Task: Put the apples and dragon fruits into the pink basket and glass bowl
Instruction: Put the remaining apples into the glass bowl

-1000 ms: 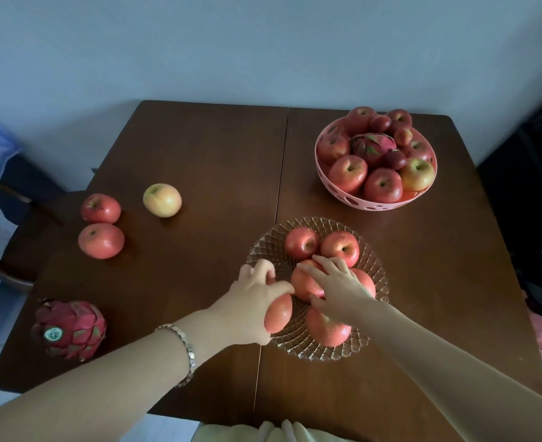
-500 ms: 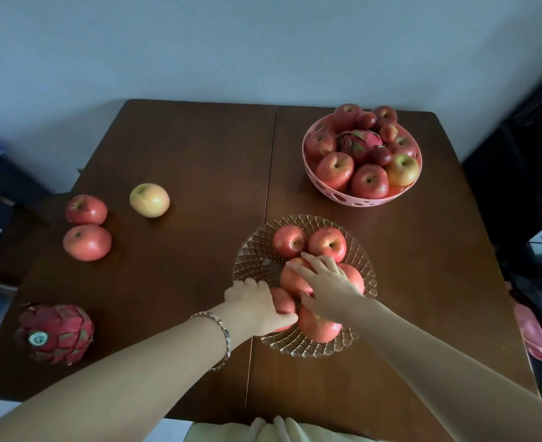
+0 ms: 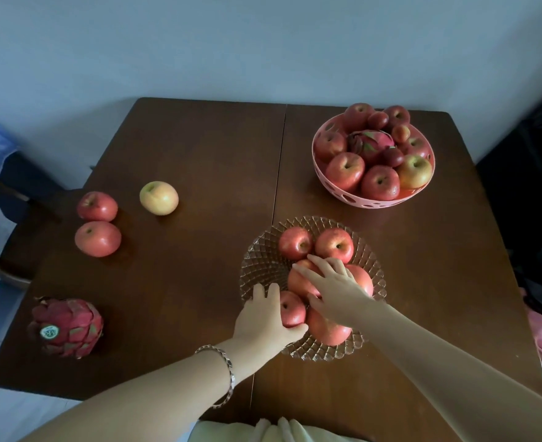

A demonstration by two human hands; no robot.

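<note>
Left grip [image 3: 263,323] cups apple [image 3: 292,309]; right grip [image 3: 336,295] spread atop glass bowl [image 3: 263,260] apples

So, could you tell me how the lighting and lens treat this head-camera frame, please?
In the head view the light is dim and soft, with only faint shadows beside the loose apples on the table; the wide lens splays the table edges outward; the glass bowl shows small glints but no harsh glare; both the left hand and right hand look sharp, without motion blur.

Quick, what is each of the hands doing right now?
Left hand: curled around a red apple in the glass bowl.
Right hand: open, fingers spread, resting on the bowl's apples.
</note>
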